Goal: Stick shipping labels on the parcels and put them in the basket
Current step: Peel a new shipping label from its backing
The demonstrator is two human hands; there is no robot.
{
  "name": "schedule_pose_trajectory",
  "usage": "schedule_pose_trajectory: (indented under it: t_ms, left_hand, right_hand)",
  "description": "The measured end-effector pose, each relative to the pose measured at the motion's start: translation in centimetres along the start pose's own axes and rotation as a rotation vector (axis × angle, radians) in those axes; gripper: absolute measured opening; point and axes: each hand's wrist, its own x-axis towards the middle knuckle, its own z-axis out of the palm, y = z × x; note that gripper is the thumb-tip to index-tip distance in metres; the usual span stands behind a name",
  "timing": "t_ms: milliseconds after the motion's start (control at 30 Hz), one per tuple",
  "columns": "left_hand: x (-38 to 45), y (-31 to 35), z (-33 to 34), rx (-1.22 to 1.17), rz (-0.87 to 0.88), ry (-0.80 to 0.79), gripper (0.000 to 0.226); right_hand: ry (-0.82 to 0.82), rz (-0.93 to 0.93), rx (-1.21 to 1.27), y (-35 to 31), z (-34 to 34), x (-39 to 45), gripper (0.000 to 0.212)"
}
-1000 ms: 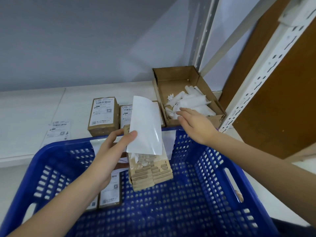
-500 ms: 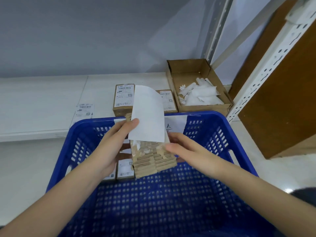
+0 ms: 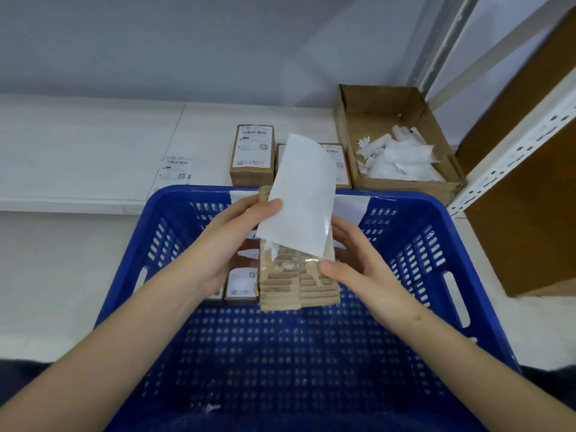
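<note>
Over the blue basket, the left hand pinches the limp white label by its edge while the right hand grips the parcel. The parcel looks light and stiff, best held by its sides. The label is probably floppy and sticky, so edge-holding suits it.

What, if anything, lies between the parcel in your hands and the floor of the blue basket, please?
Nothing visible blocks it. The parcel, held by the left hand and right hand, hangs over the blue basket. Two labelled parcels already lie inside to its left; the floor nearer the camera is bare.
</note>
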Motion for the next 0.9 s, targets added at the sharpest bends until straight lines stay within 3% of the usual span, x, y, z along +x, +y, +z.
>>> schedule_pose_trajectory:
  t_ms: [200, 367, 600, 900]
  left_hand:
    - [0.42, -0.44, 0.00, -0.055, -0.035, -0.019, 0.055]
    - [0.26, -0.40, 0.20, -0.085, -0.052, -0.024, 0.031]
    - [0.15, -0.36, 0.48, -0.111, -0.079, -0.024, 0.028]
    - [0.36, 0.23, -0.18, -0.133, -0.041, 0.032, 0.032]
  right_hand:
    - [-0.002, -0.025, 0.090, 0.48, 0.43, 0.27, 0.073]
    - [0.013, -0.003, 0.061, 0.59, 0.48, 0.11, 0.073]
    - [0.057, 0.026, 0.067, 0.61, 0.45, 0.37, 0.073]
    - [0.263, 0.062, 0.143, 0.62, -0.16, 0.84, 0.050]
